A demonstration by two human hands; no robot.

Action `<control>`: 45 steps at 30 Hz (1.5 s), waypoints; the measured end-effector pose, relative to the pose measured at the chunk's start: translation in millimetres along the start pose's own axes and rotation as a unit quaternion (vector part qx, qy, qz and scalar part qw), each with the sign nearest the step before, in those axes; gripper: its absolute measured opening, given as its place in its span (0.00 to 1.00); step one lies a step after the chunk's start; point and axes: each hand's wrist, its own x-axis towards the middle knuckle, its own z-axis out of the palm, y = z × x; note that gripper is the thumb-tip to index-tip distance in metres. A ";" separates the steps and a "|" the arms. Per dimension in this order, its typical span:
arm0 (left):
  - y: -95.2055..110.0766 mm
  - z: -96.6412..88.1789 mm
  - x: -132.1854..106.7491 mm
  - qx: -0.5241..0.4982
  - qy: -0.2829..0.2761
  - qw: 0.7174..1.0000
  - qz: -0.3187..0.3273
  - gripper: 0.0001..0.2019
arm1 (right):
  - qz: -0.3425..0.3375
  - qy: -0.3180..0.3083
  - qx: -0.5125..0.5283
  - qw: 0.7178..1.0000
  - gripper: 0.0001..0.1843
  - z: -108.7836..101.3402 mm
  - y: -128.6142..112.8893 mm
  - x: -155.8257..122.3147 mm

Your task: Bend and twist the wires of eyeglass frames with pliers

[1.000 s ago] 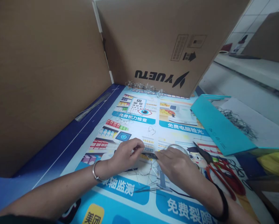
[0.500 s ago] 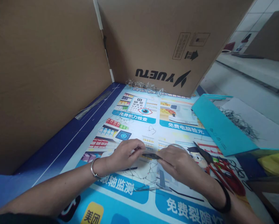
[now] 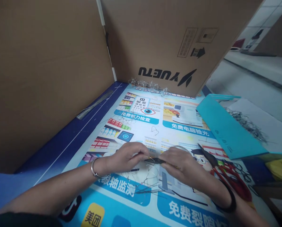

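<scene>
My right hand (image 3: 178, 160) is closed around small pliers (image 3: 154, 160), whose dark jaws point left toward my other hand. Thumb and fingertips of my left hand (image 3: 130, 157) pinch a thin wire (image 3: 151, 158) that shows a golden glint right at the jaws. Whether the jaws grip the wire is too small to tell. Loose thin wires (image 3: 147, 184) lie on the printed sheet just below both hands. A pair of red-handled scissors (image 3: 226, 176) rests beside my right forearm, its dark blades pointing away from me.
Tall cardboard panels (image 3: 60, 63) wall the work area at left and back. Tangled clear and wiry bits (image 3: 148, 85) lie along the back panel. A turquoise box (image 3: 222, 126) at right holds a heap of fine wires (image 3: 247, 124). A flat wire bundle (image 3: 95, 104) lies at left.
The golden wire now shows between my left fingertips and the plier jaws. My hands stay close together with little movement. The whole view has shifted slightly.
</scene>
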 end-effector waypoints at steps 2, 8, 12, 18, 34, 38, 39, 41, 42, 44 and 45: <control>-0.6 -0.4 -0.7 -0.008 -0.009 1.000 0.001 0.06 | -0.010 0.006 0.008 1.000 0.11 1.3 1.6 -0.2; 0.7 -2.3 -0.5 -0.019 -0.012 1.000 -0.017 0.06 | 0.008 -0.007 0.037 0.999 0.12 2.5 5.5 -0.9; 1.2 -4.1 0.3 -0.001 0.005 1.000 -0.009 0.04 | 0.019 0.005 0.039 0.999 0.12 0.5 8.6 -2.3; 0.1 -6.3 -0.8 0.016 0.010 1.000 -0.007 0.05 | 0.013 0.016 0.004 1.000 0.12 -2.3 7.3 -4.2; 0.0 -7.2 -0.5 -0.063 -0.003 0.998 0.025 0.06 | -0.017 0.085 -0.089 0.992 0.11 -5.5 -14.1 -8.4; -2.2 -6.2 -1.5 -0.055 -0.007 0.998 0.027 0.06 | -0.012 0.102 -0.103 0.989 0.10 -7.0 -16.0 -8.5; -2.7 -5.9 -2.0 -0.054 -0.010 0.998 0.027 0.06 | -0.012 0.104 -0.103 0.989 0.10 -7.4 -16.6 -8.2; -3.2 -5.2 -2.8 -0.051 -0.014 0.998 0.032 0.06 | -0.015 0.107 -0.103 0.989 0.10 -7.9 -17.9 -7.5; -3.2 -4.9 -3.2 -0.048 -0.013 0.998 0.033 0.06 | -0.017 0.107 -0.105 0.989 0.10 -7.8 -18.4 -7.3; -2.7 -4.0 -3.6 -0.038 -0.010 0.999 0.029 0.06 | -0.017 0.101 -0.114 0.988 0.10 -6.8 -19.3 -7.1; -2.3 -3.5 -3.7 -0.031 -0.007 0.999 0.024 0.05 | -0.017 0.096 -0.120 0.988 0.10 -6.1 -19.6 -7.1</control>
